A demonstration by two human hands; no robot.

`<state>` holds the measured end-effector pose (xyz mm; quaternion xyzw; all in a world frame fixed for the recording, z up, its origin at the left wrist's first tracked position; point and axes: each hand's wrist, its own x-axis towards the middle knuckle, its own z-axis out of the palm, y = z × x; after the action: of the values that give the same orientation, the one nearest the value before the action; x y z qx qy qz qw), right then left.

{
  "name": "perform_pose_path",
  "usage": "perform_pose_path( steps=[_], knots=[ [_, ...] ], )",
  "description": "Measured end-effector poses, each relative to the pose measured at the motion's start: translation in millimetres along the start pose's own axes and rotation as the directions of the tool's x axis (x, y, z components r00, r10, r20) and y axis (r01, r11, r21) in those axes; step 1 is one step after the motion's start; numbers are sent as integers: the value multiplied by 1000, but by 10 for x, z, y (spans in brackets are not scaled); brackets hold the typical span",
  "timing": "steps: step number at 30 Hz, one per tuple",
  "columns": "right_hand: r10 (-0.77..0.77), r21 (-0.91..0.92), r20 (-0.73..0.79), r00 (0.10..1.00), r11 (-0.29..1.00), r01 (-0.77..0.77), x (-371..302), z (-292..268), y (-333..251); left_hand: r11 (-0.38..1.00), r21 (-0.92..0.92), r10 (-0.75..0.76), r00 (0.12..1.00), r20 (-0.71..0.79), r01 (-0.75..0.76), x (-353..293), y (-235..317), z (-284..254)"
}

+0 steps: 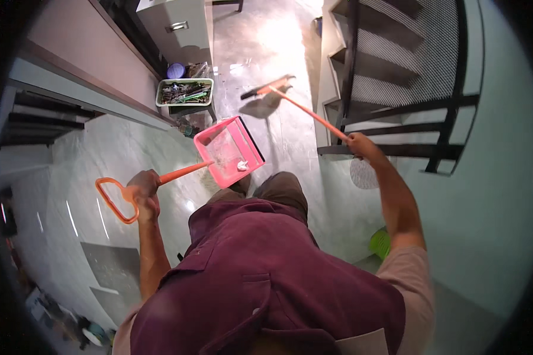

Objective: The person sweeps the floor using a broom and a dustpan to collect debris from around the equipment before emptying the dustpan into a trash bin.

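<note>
My left hand is wrapped round the orange handle of a long-handled dustpan, just beyond its loop grip. The pink pan is in front of my legs, its dark lip turned to the right. A crumpled white scrap and some fine dirt lie inside it. My right hand grips the end of an orange broom handle. The broom reaches forward and left, and its head, with dark bristles at the left end, is apart from the pan and casts a shadow on the floor.
A pale tray of pens or tools stands ahead on the left, by a white drawer cabinet. Stairs with a black mesh railing rise on the right. A green basket is beside my right arm. Grey panels lie at the lower left.
</note>
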<state>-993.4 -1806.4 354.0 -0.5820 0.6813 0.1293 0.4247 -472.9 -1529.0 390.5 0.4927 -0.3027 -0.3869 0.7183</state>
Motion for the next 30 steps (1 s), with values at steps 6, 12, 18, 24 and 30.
perform_pose_path(
  steps=[6,12,18,24,30],
  knots=[
    [-369,-313,-38,929,887,339,1673,-176,-964,958,262,-81,987,-138,115,-136,-219,597],
    [-331,-448,160,930,815,367,3216,578,-1978,893,438,38,952,-304,104,-196,-564,1404],
    [-436,-690,394,809,441,574,3467,-429,-815,853,482,96,848,-522,200,-758,-863,1496],
    [-399,-445,301,866,745,497,3492,-1298,-671,923,353,96,797,-596,153,-924,-1014,1578],
    [-243,-630,406,881,623,463,3533,-149,-1205,945,323,177,750,-638,52,-1120,-968,1742]
  ],
)
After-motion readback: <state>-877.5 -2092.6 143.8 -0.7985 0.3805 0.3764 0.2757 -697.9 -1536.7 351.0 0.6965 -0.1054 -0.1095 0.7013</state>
